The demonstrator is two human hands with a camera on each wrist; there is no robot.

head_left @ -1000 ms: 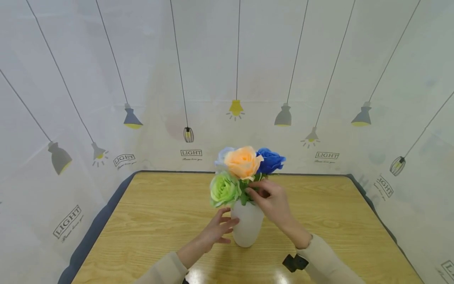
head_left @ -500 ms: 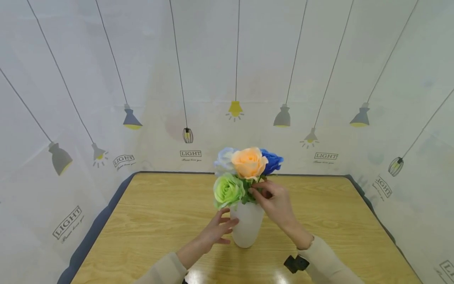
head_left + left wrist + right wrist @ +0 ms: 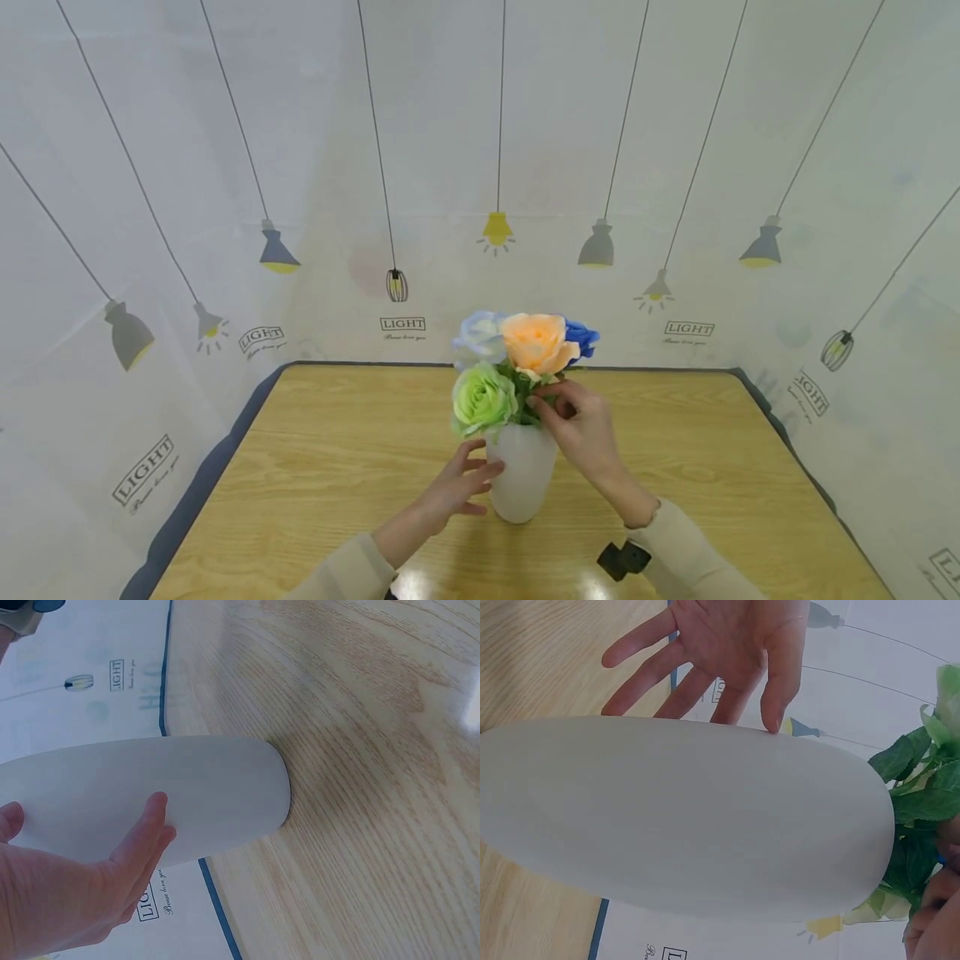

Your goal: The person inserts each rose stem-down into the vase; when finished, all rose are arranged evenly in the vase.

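A white vase stands upright on the wooden table with several artificial roses in it. The peach rose is at the front of the top, a light blue rose to its left, and a dark blue rose partly hidden behind its right side. Lower left leans a light green rose. My right hand pinches the peach rose's stem among the leaves above the vase rim. Spread, fairly straight fingers of my left hand touch the vase's left side, as the right wrist view also shows.
The wooden table ends at a dark blue border. A pale backdrop printed with hanging lamps rises behind and at both sides. A small black device sits on the right wrist.
The peach rose has turned and shifted right, now covering more of the dark blue rose and showing more of the light blue one. The left hand and vase stay nearly still.
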